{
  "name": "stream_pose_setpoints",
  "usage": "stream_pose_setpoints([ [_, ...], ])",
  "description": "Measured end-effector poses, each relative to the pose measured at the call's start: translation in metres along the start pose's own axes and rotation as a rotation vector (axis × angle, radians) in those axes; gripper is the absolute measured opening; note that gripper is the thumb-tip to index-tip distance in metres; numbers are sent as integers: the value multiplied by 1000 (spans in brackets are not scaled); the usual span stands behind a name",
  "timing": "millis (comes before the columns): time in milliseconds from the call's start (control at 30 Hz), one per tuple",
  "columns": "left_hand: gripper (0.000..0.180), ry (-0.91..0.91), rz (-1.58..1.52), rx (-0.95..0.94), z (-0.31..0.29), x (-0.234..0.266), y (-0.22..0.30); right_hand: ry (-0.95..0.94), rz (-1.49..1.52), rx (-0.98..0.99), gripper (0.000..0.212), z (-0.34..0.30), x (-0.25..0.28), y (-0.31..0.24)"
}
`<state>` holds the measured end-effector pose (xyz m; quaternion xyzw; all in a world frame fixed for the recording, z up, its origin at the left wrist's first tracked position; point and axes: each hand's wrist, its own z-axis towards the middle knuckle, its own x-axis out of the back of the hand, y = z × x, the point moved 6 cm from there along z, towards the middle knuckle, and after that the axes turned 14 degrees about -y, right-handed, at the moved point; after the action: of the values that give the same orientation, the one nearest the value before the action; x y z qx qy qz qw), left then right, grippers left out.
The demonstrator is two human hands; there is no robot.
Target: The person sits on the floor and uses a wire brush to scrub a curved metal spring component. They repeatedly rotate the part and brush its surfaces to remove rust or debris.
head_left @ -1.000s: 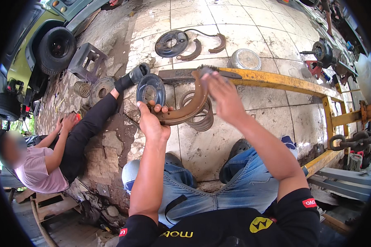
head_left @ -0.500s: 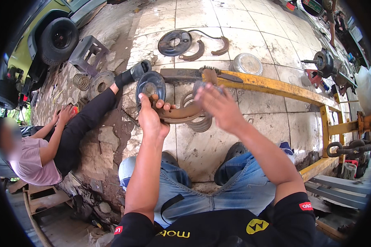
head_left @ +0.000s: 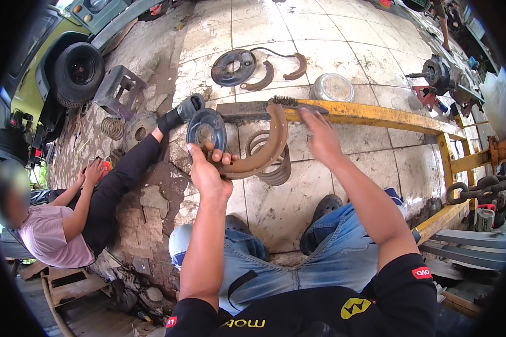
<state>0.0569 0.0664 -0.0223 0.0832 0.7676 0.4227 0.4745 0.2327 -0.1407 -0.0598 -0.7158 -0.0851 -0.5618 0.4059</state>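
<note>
My left hand (head_left: 211, 171) grips one end of a curved, rusty brown brake shoe (head_left: 258, 163), thumb on top and fingers wrapped round it. The shoe is held up over the floor, its other end rising toward the yellow beam. Beside that far end is my right hand (head_left: 320, 132), apart from the shoe and close to the handle of a wire brush (head_left: 284, 101) lying on the beam. Its fingers are blurred, so whether they hold anything does not show. Behind the shoe lies a coil spring (head_left: 274, 175). A black round backing plate (head_left: 207, 132) stands just beyond my left hand.
A yellow metal beam (head_left: 376, 115) crosses in front of me. Farther off lie another backing plate (head_left: 222, 76), two brake shoes (head_left: 258, 84) and a round metal drum (head_left: 331, 89). At left, a person (head_left: 56, 230) sits with one leg stretched toward my work; a grey stool (head_left: 118, 92) stands beyond.
My right hand has moved off the brake shoe, to the right, toward the beam. The shoe has tilted in my left hand, its free end now in plain view.
</note>
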Motion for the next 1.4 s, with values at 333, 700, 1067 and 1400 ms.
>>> stream_pose_setpoints([
  [333,54,-499,423,-343,-22,-29,-2,-364,1616,-61,56,3,-3,-9],
  [700,42,-923,1075,-620,-42,-64,-8,-91,1538,-201,51,-2,8,-5],
  [1067,83,-378,225,368,-31,-35,-59,275,1441,-2,51,2,55,8],
  [1400,33,-390,-158,688,-28,-27,-76,126,1544,141,51,4,51,5],
])
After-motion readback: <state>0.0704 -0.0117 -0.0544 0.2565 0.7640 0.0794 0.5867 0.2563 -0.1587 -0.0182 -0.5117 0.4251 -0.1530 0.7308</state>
